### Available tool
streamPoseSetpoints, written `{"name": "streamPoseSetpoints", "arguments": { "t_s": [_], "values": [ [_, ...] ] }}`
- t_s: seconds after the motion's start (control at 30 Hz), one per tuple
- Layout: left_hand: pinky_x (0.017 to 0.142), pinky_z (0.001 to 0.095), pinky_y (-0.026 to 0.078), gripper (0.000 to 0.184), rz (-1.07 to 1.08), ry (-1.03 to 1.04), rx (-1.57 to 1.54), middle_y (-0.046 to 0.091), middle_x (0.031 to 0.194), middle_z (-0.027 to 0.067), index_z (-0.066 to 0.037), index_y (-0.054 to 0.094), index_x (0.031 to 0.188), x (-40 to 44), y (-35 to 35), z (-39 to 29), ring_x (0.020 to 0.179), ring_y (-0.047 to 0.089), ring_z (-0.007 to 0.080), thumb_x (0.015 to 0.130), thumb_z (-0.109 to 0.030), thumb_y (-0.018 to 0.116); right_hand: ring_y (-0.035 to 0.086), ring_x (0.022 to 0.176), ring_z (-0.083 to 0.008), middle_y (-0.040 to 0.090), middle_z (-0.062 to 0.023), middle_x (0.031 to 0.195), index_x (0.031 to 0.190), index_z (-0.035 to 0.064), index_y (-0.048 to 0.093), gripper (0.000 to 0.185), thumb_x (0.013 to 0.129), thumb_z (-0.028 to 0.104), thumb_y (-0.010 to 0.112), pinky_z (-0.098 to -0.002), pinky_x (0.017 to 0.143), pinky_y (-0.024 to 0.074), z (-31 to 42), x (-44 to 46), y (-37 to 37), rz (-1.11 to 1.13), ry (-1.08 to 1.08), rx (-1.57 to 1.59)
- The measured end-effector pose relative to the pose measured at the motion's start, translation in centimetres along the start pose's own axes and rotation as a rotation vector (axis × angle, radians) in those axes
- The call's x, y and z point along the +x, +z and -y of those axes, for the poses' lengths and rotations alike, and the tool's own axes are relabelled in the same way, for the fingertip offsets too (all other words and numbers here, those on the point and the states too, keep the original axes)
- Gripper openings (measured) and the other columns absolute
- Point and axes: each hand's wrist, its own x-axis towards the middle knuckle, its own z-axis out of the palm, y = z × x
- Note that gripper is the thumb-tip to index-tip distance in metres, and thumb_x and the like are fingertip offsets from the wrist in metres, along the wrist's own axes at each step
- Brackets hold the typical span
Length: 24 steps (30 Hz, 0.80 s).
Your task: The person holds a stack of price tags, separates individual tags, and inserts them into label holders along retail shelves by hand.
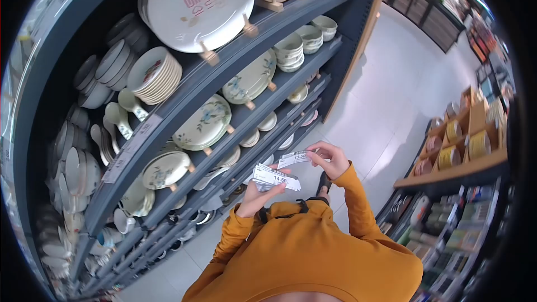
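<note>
My left hand (258,194) grips a stack of white price labels (275,178); the top one reads 14.50. Beside it, my right hand (331,159) pinches a single price label (295,159) marked 13.50 by its right end. Both hands are in front of my body, close to the dark shelf unit. Part of the single label lies just above the stack; whether the two touch I cannot tell. Nearest the hands on the shelves are floral plates, among them an oval plate (202,122) standing on wooden supports.
Dark shelves (235,86) with crockery run along my left. They hold a large platter (201,5), bowls (154,75) and spoons (117,120). A wooden display rack (472,159) with yellow and pink rolls stands at right, above shelves of packaged goods. Tiled floor (380,95) lies between.
</note>
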Motion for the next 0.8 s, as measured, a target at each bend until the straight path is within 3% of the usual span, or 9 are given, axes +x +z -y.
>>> {"name": "streamPoseSetpoints", "arguments": {
  "t_s": [0.17, 0.23, 0.3, 0.4, 0.47, 0.57, 0.8],
  "values": [
    [0.077, 0.0257, 0.049, 0.049, -0.199, 0.03, -0.169, 0.059, 0.12, 0.0103, 0.001, 0.043, 0.132, 6.0, 7.4, 1.0, 0.098, 0.06, 0.0133, 0.087, -0.003, 0.062, 0.065, 0.065, -0.014, 0.066, -0.0082, 0.079, 0.097, 0.0008, 0.062, 0.014, 0.087, 0.011, 0.063, -0.0258, 0.061, 0.0505, -4.5, 10.4, -11.1, 0.121, -0.11, -0.261],
    [0.077, 0.025, 0.048, 0.047, -0.305, -0.013, -0.266, 0.059, 0.119, 0.0109, 0.001, 0.044, 0.131, 7.4, 11.2, 1.6, 0.092, 0.058, 0.0123, 0.088, -0.005, 0.062, 0.066, 0.065, -0.0165, 0.068, -0.0092, 0.08, 0.095, 0.0023, 0.063, 0.013, 0.085, 0.01, 0.064, -0.0285, 0.059, 0.0515, -8.8, 15.0, -15.7, 0.152, -0.187, -0.449],
    [0.076, 0.0248, 0.048, 0.047, -0.358, -0.006, -0.292, 0.059, 0.119, 0.0113, 0.001, 0.044, 0.131, 9.3, 13.9, 2.7, 0.089, 0.058, 0.0116, 0.088, -0.005, 0.062, 0.068, 0.068, -0.0202, 0.068, -0.0103, 0.082, 0.094, 0.0034, 0.064, 0.013, 0.084, 0.012, 0.064, -0.0307, 0.061, 0.0525, -10.9, 18.9, -19.1, 0.184, -0.162, -0.395],
    [0.076, 0.0245, 0.047, 0.046, -0.426, -0.007, -0.306, 0.06, 0.117, 0.0113, 0.001, 0.045, 0.129, 12.4, 17.5, 3.3, 0.086, 0.057, 0.0109, 0.088, -0.005, 0.063, 0.068, 0.071, -0.0217, 0.068, -0.0115, 0.083, 0.092, 0.0028, 0.063, 0.013, 0.085, 0.013, 0.064, -0.0314, 0.066, 0.0533, -9.2, 23.8, -23.4, 0.198, -0.242, -0.507],
    [0.077, 0.0243, 0.047, 0.045, -0.452, 0.011, -0.247, 0.06, 0.117, 0.01, 0.001, 0.046, 0.128, 13.7, 19.4, 3.0, 0.086, 0.057, 0.0108, 0.087, -0.006, 0.064, 0.068, 0.073, -0.0234, 0.068, -0.0125, 0.085, 0.092, 0.0024, 0.063, 0.013, 0.085, 0.013, 0.064, -0.0316, 0.067, 0.0533, -8.3, 27.2, -25.4, 0.182, -0.373, -0.556],
    [0.076, 0.0255, 0.047, 0.045, -0.469, 0.043, -0.222, 0.058, 0.119, 0.0131, -0.001, 0.045, 0.129, 15.6, 21.4, 2.4, 0.092, 0.059, 0.0132, 0.087, -0.004, 0.062, 0.068, 0.075, -0.0262, 0.068, -0.0135, 0.085, 0.093, 0.0037, 0.063, 0.011, 0.085, 0.012, 0.064, -0.0328, 0.07, 0.0538, -7.7, 32.0, -27.0, 0.204, -0.328, -0.483],
    [0.077, 0.0244, 0.047, 0.044, -0.57, 0.049, -0.275, 0.059, 0.119, 0.0101, -0.002, 0.046, 0.128, 18.6, 24.6, 3.2, 0.089, 0.057, 0.0106, 0.088, -0.005, 0.062, 0.067, 0.077, -0.0246, 0.067, -0.0119, 0.083, 0.096, 0.0088, 0.063, 0.012, 0.086, 0.015, 0.064, -0.0339, 0.068, 0.0523, -11.1, 40.1, -28.5, 0.222, -0.463, -0.597]
  ]
}}
